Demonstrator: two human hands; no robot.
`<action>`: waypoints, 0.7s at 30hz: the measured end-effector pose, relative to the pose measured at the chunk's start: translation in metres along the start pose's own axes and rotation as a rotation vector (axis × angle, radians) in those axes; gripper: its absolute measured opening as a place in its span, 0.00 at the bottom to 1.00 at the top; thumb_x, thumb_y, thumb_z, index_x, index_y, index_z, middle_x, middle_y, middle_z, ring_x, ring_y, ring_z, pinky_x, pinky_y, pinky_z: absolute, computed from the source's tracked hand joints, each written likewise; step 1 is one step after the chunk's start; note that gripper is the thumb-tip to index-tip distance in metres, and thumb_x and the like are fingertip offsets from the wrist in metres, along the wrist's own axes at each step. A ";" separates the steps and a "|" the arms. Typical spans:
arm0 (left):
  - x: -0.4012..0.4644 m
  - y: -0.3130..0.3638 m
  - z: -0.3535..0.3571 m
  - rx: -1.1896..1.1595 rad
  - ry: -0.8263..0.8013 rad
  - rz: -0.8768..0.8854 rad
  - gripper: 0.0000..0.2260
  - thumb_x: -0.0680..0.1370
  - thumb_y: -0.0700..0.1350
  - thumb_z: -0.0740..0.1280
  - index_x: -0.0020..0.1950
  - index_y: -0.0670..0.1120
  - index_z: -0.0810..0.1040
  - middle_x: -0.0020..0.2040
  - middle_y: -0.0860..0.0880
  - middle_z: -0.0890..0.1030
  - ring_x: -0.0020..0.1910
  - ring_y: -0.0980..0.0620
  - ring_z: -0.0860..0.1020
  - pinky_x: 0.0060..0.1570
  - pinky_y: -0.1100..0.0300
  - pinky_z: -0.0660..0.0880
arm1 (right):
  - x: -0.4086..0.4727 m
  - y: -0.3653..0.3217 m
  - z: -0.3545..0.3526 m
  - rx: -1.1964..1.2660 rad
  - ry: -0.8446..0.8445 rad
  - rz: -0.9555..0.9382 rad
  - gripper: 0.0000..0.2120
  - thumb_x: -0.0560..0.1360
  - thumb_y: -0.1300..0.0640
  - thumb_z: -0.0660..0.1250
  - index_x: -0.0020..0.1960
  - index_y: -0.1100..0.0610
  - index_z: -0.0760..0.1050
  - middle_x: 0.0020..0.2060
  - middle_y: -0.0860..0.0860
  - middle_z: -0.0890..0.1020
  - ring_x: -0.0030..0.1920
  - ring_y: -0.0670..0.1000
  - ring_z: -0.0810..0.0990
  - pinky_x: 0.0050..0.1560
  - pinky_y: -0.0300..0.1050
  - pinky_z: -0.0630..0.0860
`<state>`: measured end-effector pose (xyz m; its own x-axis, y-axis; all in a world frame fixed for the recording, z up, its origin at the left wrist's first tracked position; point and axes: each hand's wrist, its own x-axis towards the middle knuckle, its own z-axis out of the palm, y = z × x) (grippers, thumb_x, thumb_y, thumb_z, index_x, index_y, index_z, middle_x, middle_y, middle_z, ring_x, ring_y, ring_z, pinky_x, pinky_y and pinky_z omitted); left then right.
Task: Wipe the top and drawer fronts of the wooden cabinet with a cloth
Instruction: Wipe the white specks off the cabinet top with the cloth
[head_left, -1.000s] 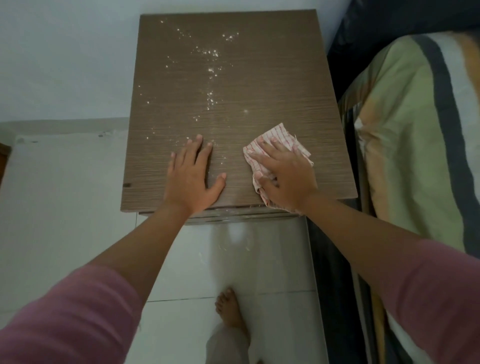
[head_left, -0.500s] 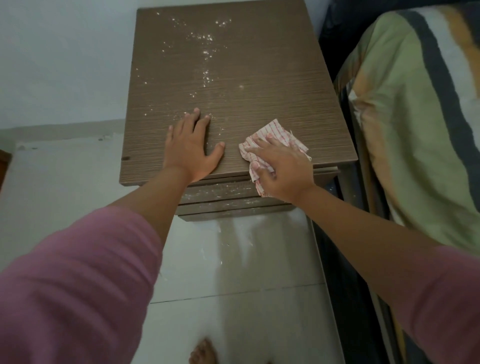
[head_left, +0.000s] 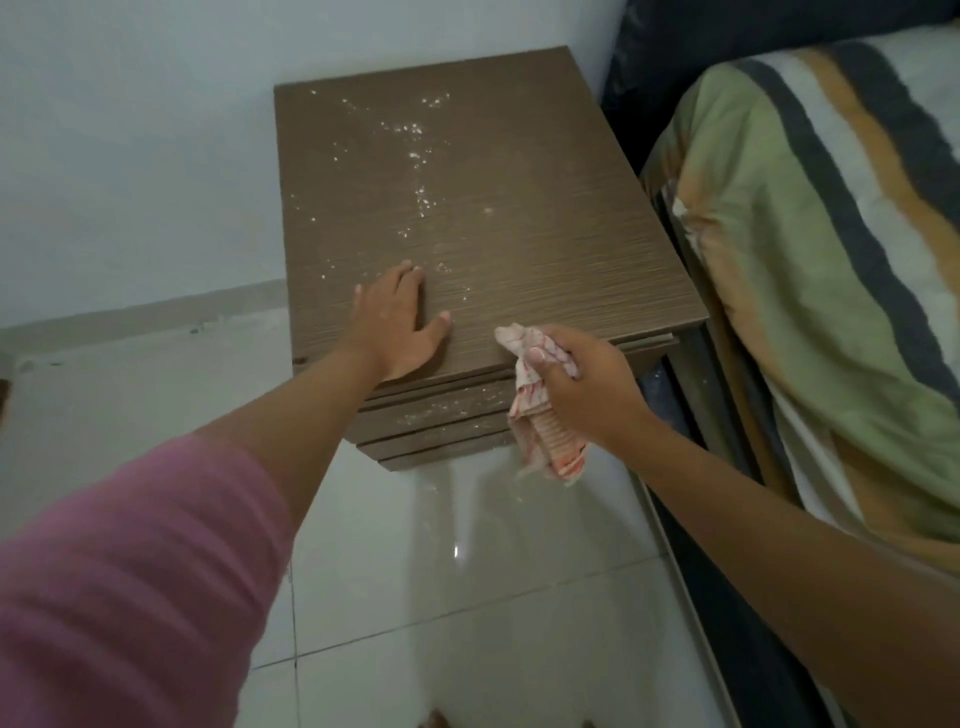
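A pink sleeve (head_left: 119, 582) fills the near left corner, over glossy white floor tiles (head_left: 467, 597). The right hand (head_left: 582, 387) is closed around a bunched cloth (head_left: 540, 415), white with red stripes, at the cabinet's front edge; one end of the cloth pokes out above the thumb and the rest hangs down in front of the drawer fronts (head_left: 441, 415), which carry pale specks. The left hand (head_left: 400, 322) lies flat and open on the cabinet (head_left: 545, 234) top near its front edge, fingers spread, holding nothing. Farther back, white crumbs (head_left: 415, 156) are scattered across the top. A bed with a striped cover (head_left: 810, 260) stands just right of the cabinet, a pale wall (head_left: 130, 130) behind.
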<state>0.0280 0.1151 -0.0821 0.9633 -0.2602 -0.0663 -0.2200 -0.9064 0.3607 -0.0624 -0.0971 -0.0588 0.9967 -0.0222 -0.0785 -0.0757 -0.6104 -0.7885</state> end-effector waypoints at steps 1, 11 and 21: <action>-0.005 -0.007 -0.002 0.017 0.051 0.029 0.29 0.77 0.58 0.59 0.72 0.43 0.60 0.75 0.43 0.59 0.73 0.44 0.57 0.71 0.38 0.48 | -0.001 -0.004 0.005 0.085 0.115 0.040 0.12 0.78 0.56 0.63 0.61 0.53 0.78 0.50 0.48 0.83 0.50 0.46 0.79 0.50 0.34 0.72; 0.013 -0.070 -0.004 0.141 0.043 -0.064 0.33 0.77 0.61 0.54 0.75 0.43 0.53 0.77 0.44 0.50 0.75 0.44 0.48 0.71 0.43 0.44 | 0.078 -0.003 0.072 -0.481 0.176 0.351 0.26 0.81 0.48 0.50 0.77 0.48 0.51 0.78 0.52 0.49 0.77 0.54 0.47 0.74 0.56 0.44; 0.065 -0.084 0.000 0.185 0.075 -0.138 0.33 0.78 0.63 0.47 0.76 0.45 0.47 0.77 0.43 0.46 0.76 0.44 0.45 0.71 0.43 0.44 | 0.124 -0.004 0.071 -0.618 0.153 0.321 0.29 0.79 0.49 0.49 0.78 0.50 0.45 0.78 0.52 0.43 0.77 0.55 0.42 0.74 0.60 0.42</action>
<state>0.1090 0.1741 -0.1161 0.9934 -0.1105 -0.0313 -0.1034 -0.9789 0.1763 0.0593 -0.0411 -0.1089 0.9247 -0.3592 -0.1262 -0.3800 -0.8914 -0.2470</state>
